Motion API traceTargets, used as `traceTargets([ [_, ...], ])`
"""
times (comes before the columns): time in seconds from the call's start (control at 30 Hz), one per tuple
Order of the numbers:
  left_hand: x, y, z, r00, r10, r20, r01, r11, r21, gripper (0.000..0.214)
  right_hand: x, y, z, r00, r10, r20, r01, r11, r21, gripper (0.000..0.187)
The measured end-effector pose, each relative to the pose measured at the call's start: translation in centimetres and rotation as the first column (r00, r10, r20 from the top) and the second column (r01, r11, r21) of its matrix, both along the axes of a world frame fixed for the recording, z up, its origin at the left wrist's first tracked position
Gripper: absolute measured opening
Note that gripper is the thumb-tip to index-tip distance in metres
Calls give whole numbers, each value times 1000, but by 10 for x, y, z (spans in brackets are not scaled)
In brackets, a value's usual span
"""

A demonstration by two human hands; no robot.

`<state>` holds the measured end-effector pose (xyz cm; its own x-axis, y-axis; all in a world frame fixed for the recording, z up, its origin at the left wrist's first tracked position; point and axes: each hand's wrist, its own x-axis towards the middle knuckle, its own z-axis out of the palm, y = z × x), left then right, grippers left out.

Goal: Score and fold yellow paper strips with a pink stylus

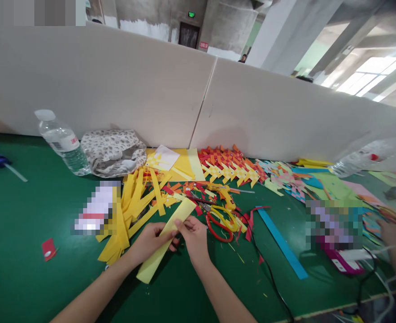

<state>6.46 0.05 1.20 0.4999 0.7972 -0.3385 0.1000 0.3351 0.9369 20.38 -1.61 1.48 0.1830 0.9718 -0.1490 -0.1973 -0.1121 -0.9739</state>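
Observation:
A long pale yellow paper strip (157, 260) lies slanted between both hands above the green table (23, 224). My left hand (150, 242) pinches its middle from the left. My right hand (194, 235) pinches it from the right, fingers closed on the paper. Just left of the hands is a heap of darker yellow paper strips (133, 202). To the right lie scissors with red handles (214, 224) and scissors with yellow handles (226, 215).
A water bottle (63, 143) and a patterned cloth pouch (112, 152) stand at the back left. Woven orange and yellow paper fish (231, 168) lie by the partition wall. A blue strip (281, 242) and a black cable (268, 269) lie right. Another person's hand (394, 233) shows at far right.

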Motion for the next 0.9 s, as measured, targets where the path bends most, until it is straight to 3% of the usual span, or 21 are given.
traceTargets([
  [0.13,-1,-2,-4,998,-56,-2,56,998,-7,40,18,8,1,959,-278,-57,281,957,74,23],
  [0.2,-2,-2,-5,998,-55,-16,55,998,-1,40,22,10,0,944,-315,-97,322,944,68,24],
  [0.4,-3,1,-2,999,43,-22,-42,999,30,42,3,3,0,997,-40,74,37,999,36,24],
  [0.73,-5,2,-2,997,38,60,-40,999,27,40,15,6,1,960,-255,112,246,965,87,35],
  [0.83,-7,4,-4,994,70,83,-74,997,38,41,16,8,0,977,-193,95,187,980,63,33],
  [0.9,-8,5,-3,993,71,93,-74,997,24,41,13,7,0,991,-53,126,52,999,16,37],
])
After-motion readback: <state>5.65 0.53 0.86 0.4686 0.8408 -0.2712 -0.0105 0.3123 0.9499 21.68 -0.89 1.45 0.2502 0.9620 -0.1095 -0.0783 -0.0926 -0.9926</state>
